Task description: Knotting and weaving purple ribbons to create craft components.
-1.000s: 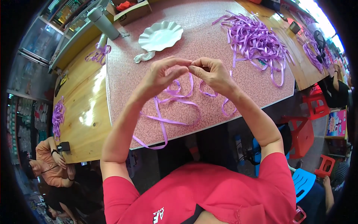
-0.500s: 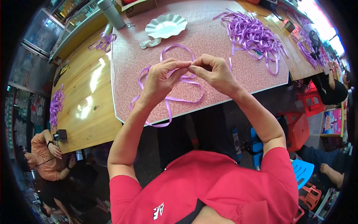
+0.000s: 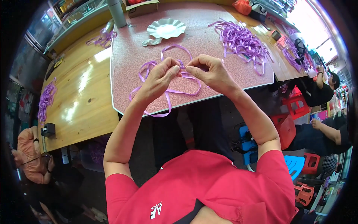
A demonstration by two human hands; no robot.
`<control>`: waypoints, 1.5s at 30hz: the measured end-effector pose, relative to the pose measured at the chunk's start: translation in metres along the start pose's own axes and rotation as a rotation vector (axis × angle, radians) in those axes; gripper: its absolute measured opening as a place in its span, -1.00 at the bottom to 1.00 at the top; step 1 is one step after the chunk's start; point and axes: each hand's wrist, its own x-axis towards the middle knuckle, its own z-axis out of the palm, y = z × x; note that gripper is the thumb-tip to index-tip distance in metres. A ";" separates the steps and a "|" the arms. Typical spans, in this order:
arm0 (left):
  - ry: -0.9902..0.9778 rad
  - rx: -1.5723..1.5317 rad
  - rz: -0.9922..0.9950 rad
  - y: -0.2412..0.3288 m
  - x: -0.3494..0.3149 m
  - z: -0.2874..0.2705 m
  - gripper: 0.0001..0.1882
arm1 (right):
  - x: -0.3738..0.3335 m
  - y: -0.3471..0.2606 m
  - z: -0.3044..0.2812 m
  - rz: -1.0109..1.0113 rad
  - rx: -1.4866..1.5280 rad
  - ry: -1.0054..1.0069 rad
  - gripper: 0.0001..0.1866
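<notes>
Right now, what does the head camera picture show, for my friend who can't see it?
Two hands, left hand and right hand, pinch a looped purple ribbon together above a pink speckled table. A ribbon pile and a silver dish lie farther back.

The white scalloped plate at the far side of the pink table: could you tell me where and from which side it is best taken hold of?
Probably by the near rim of the scalloped plate, coming from the person's side over the pink table. The wavy edge flares up and gives fingers purchase, and that side looks open. A crumpled whitish scrap lies at its lower left, so keep right of it.
</notes>
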 end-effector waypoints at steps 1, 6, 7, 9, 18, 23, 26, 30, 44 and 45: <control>-0.030 -0.018 0.016 0.000 -0.004 -0.001 -0.76 | -0.001 -0.003 0.001 0.043 0.044 -0.012 -0.80; -0.082 -0.124 0.052 0.004 -0.024 -0.004 -0.72 | -0.004 -0.014 0.003 0.085 0.023 -0.100 -0.77; -0.090 -0.155 0.050 0.005 -0.029 -0.005 -0.72 | -0.005 -0.016 0.005 0.069 0.023 -0.119 -0.76; -0.084 -0.185 0.052 0.007 -0.038 -0.007 -0.73 | -0.007 -0.027 0.009 0.064 0.017 -0.160 -0.76; -0.030 -0.529 -0.013 0.007 -0.059 0.002 -0.80 | -0.016 -0.033 0.015 0.081 0.163 -0.195 -0.77; -0.086 -0.950 -0.051 -0.005 -0.059 0.012 -0.83 | -0.024 -0.030 0.016 0.063 0.386 -0.145 -0.79; -0.089 -1.124 -0.064 -0.012 -0.056 0.022 -0.83 | -0.025 -0.016 0.018 0.050 0.379 -0.102 -0.80; 0.024 -1.224 -0.078 -0.019 -0.057 0.036 -0.84 | -0.026 -0.008 0.023 0.090 0.319 -0.021 -0.82; 0.563 -0.518 0.240 -0.017 -0.050 0.074 -0.84 | -0.040 0.000 0.033 0.154 0.381 0.060 -0.80; 0.583 -0.456 0.237 -0.015 -0.050 0.076 -0.88 | -0.041 0.000 0.033 0.150 0.399 0.068 -0.80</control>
